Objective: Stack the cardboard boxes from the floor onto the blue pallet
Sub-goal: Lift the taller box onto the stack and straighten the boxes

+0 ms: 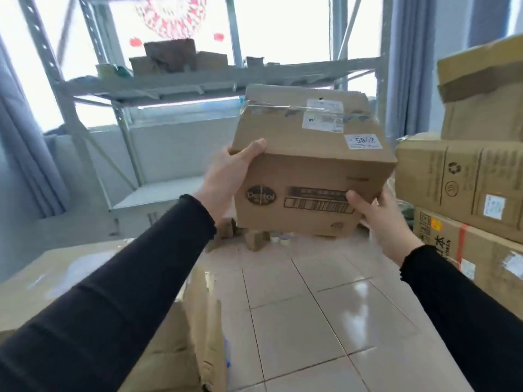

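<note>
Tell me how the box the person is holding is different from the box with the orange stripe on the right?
The held box is up in the air, gripped by the left hand and right hand; the orange-striped box sits low in a stack with other boxes on top. The held box looks smaller and is tilted; the striped one lies flat. Both are brown cardboard with white labels.

Your left hand (226, 176) fingers are hidden behind the cardboard box (308, 162); right hand (379, 216) fingers hidden under it. Label (324, 116) text too blurred to read. Stacked boxes (464, 182) cut off at right edge. Shelf items (175, 58) blurred, unidentifiable.
</note>
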`<action>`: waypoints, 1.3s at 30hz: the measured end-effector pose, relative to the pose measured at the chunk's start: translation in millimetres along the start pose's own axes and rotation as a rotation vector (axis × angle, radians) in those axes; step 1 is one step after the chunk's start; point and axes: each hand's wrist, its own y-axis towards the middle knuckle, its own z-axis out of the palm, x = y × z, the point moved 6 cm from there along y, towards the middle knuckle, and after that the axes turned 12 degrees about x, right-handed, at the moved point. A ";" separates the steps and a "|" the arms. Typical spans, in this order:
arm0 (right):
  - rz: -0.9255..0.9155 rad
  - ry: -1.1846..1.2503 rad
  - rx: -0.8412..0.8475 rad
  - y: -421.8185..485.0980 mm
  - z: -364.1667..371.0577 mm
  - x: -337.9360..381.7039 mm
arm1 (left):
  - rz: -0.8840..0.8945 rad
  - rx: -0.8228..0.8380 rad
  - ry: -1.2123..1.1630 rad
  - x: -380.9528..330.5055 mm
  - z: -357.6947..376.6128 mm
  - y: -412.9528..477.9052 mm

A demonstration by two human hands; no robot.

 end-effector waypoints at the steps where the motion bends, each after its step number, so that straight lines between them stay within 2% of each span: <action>1: -0.036 -0.003 0.009 4.7 19.3 21.5 | 0.022 -0.024 -0.010 -20.2 -23.2 -6.3; 6: -0.180 -0.048 0.088 9.5 142.1 96.3 | 0.058 -0.213 0.014 -76.6 -153.3 -55.6; 11: -0.237 -0.146 0.211 -18.9 252.4 125.8 | 0.003 -0.331 0.102 -78.0 -259.0 -126.4; 15: -0.234 -0.225 0.317 -46.8 307.6 131.0 | -0.038 -0.435 0.117 -69.3 -309.4 -175.0; 22: -0.212 -0.401 0.340 -75.7 338.6 120.1 | -0.169 -0.434 0.083 -17.8 -338.1 -208.3; 34: -0.175 -0.512 0.313 -70.7 346.3 97.4 | -0.189 -0.373 0.074 6.9 -339.3 -193.3; 39: -0.179 -0.507 0.322 -78.7 336.5 82.2 | -0.096 -0.324 0.181 30.9 -333.1 -210.6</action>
